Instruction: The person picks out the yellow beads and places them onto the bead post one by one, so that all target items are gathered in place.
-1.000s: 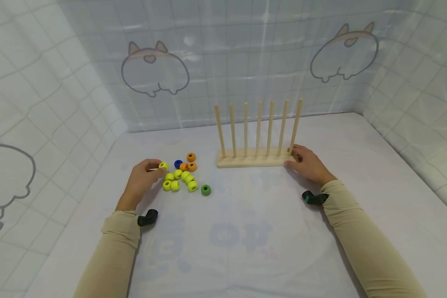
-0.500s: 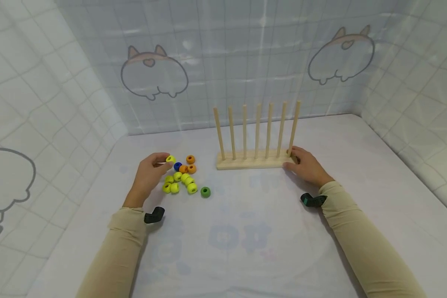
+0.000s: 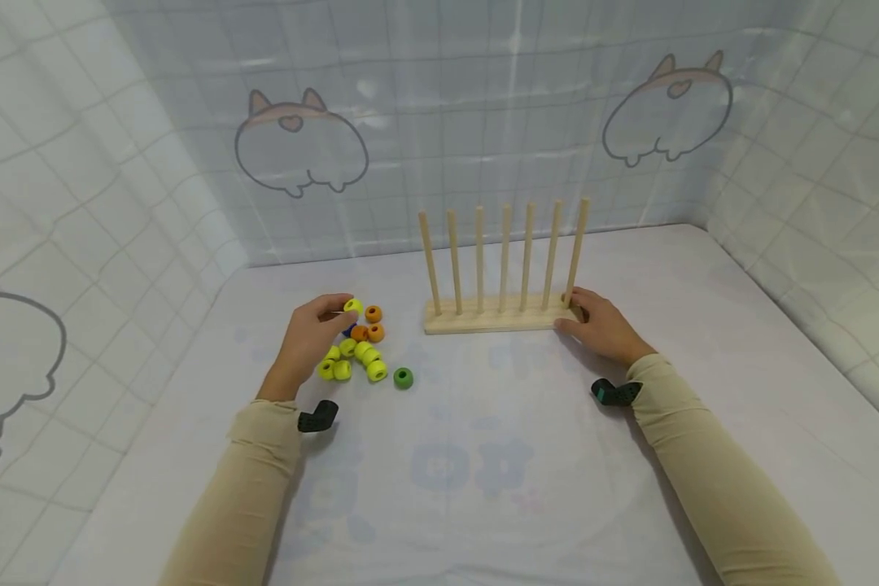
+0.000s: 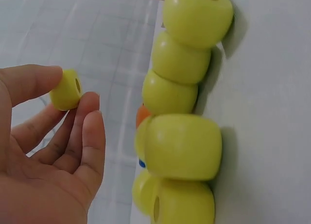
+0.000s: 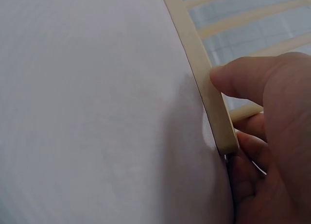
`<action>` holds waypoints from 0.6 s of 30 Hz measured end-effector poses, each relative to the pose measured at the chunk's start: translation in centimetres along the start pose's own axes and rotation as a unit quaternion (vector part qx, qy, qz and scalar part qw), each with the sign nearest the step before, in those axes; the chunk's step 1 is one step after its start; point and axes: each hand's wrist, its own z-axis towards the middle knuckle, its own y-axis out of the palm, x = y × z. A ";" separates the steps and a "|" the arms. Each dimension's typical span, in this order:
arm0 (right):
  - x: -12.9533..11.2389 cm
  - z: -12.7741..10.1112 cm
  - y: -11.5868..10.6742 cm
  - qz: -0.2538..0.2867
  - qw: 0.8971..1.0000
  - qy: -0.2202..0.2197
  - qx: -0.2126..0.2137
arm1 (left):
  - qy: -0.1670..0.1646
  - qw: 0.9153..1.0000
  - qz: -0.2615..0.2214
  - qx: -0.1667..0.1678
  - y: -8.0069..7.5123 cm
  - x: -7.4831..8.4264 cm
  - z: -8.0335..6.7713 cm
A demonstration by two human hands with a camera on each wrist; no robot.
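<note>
My left hand (image 3: 309,335) pinches a yellow bead (image 3: 352,306) between thumb and fingertips, lifted above a pile of beads (image 3: 356,352) on the white table. In the left wrist view the yellow bead (image 4: 66,90) sits at my fingertips, with several yellow beads (image 4: 181,145) lying close by. A wooden rack (image 3: 500,316) with several upright pegs stands at the middle. My right hand (image 3: 601,325) grips the rack's right end; in the right wrist view thumb and fingers clasp the end of the base (image 5: 209,93).
Orange beads (image 3: 372,322), a partly hidden blue bead (image 3: 347,330) and a lone green bead (image 3: 403,378) lie near the pile. Sheeted walls with cartoon prints enclose the table at left, back and right. Black wrist cameras (image 3: 318,417) sit on both sleeves.
My left hand has lifted the yellow bead off the pile and carried it up and to the right, toward the rack. The right hand has stayed on the rack's end.
</note>
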 end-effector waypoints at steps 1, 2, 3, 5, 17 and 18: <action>0.0 0.0 0.0 0.000 1.000 0.001 -0.001 | 0.002 1.000 -0.001 -0.001 0.1 0.1 0.1; 0.1 0.0 -0.1 0.001 1.000 0.001 -0.003 | 0.003 1.000 -0.001 -0.002 0.2 0.2 0.2; 0.1 0.0 -0.1 0.001 1.000 0.001 -0.004 | 0.006 1.000 -0.003 -0.003 0.3 0.3 0.3; 0.1 0.0 -0.1 0.003 1.000 0.002 -0.005 | 0.013 1.000 -0.006 -0.007 0.5 0.5 0.4; -0.1 0.0 -0.1 0.014 1.000 -0.013 -0.004 | 0.028 0.996 -0.075 -0.025 1.9 3.3 0.9; -0.1 0.0 -0.1 0.012 1.000 -0.010 -0.006 | 0.028 0.996 -0.084 -0.028 1.9 3.6 0.9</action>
